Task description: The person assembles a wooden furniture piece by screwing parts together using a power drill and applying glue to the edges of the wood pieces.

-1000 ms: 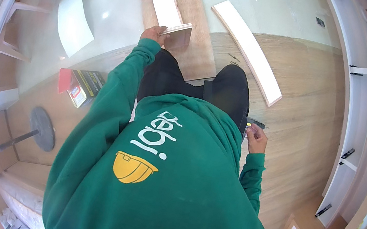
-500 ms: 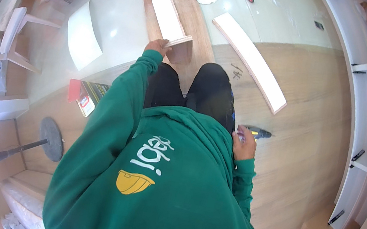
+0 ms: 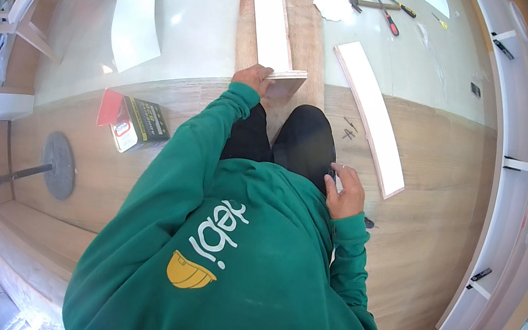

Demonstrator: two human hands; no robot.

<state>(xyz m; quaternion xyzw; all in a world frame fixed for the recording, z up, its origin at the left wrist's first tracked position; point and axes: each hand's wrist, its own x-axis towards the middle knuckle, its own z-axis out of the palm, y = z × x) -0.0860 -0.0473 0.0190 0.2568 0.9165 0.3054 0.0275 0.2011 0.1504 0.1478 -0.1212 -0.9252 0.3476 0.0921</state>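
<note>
Where left hand (image 3: 251,78) grips: board end (image 3: 285,84).

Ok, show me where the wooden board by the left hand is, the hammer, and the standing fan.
Wooden board (image 3: 285,84), head view, on its near end face beside the left hand (image 3: 252,78).
Hammer (image 3: 371,3), head view, on the middle of its handle.
Standing fan (image 3: 59,165), head view, on its round base.

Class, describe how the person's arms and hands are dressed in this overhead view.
Both arms wear long green sweatshirt sleeves with ribbed cuffs at the wrists. The left hand and right hand are bare, with no gloves. The sweatshirt's front carries white lettering and a yellow helmet-shaped emblem.
</note>
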